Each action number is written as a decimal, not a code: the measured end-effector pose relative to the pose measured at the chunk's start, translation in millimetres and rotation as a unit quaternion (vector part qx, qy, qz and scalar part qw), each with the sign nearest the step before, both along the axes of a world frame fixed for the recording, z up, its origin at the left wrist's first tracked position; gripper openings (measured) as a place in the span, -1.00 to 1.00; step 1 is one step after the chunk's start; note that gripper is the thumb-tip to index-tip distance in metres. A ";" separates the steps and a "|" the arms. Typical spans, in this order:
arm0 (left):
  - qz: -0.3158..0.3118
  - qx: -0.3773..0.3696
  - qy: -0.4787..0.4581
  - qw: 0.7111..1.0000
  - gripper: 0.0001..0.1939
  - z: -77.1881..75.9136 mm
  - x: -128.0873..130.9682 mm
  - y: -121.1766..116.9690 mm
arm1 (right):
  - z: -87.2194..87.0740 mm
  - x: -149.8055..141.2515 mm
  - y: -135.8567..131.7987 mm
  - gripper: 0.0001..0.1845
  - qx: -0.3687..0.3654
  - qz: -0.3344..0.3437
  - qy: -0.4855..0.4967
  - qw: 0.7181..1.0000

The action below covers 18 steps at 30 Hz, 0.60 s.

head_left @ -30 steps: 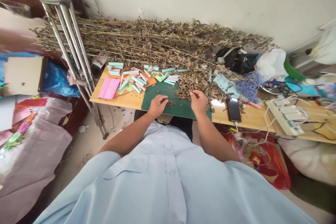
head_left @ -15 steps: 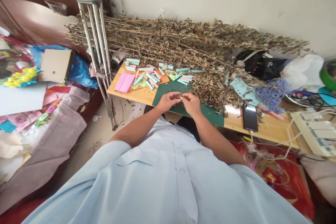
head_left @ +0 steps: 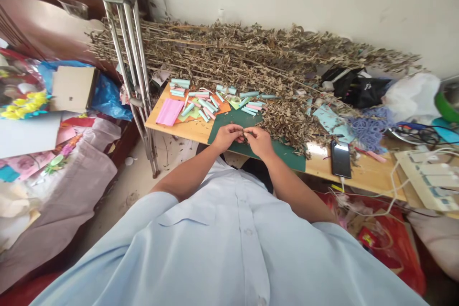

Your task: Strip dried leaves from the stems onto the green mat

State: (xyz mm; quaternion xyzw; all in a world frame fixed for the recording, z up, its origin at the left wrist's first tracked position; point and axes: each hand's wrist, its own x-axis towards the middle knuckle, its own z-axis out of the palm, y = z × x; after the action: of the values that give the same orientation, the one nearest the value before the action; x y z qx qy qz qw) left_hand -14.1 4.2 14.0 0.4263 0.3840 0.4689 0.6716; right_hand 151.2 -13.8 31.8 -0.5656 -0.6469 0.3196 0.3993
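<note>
Grip pinched, left hand (head_left: 227, 137) and right hand (head_left: 259, 143) meet above green cutting mat (head_left: 229, 124)

Bit (head_left: 244, 136) pinched betw. hands (head_left: 226, 136): too small to tell, fingers hide most; green tub (head_left: 447, 106) cut off at rt. edge.

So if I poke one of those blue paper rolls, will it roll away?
Probably, yes: the blue paper roll looks round, so it could roll along the wooden table. It is probably light, being paper, so it may dent easily. Rolls lying beside it might stop it.
</note>
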 end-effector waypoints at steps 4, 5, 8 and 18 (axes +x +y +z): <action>0.003 -0.026 -0.018 0.999 -0.61 1.5 -0.3 0.6 | 3.7 -1.4 -2.1 -0.76 0.010 0.006 -0.003 1.000; 0.003 -0.028 -0.023 0.999 -0.60 1.6 -0.4 0.4 | 4.0 -1.5 -2.1 -0.77 0.011 0.004 -0.004 1.000; -0.006 -0.026 -0.041 0.999 -0.58 1.9 -1.5 -0.6 | 3.7 -1.7 -1.3 -0.78 0.029 0.001 -0.020 0.999; -0.016 0.023 -0.029 0.999 -0.48 -9.7 0.4 0.9 | 3.3 -4.1 1.3 -0.80 0.028 -0.030 -0.066 0.997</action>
State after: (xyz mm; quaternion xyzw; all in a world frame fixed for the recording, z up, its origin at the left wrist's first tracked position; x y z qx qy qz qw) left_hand -13.6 5.1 4.2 0.4344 0.3464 0.4787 0.6798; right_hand 147.1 -12.4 35.1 -0.5933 -0.6632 0.2510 0.3809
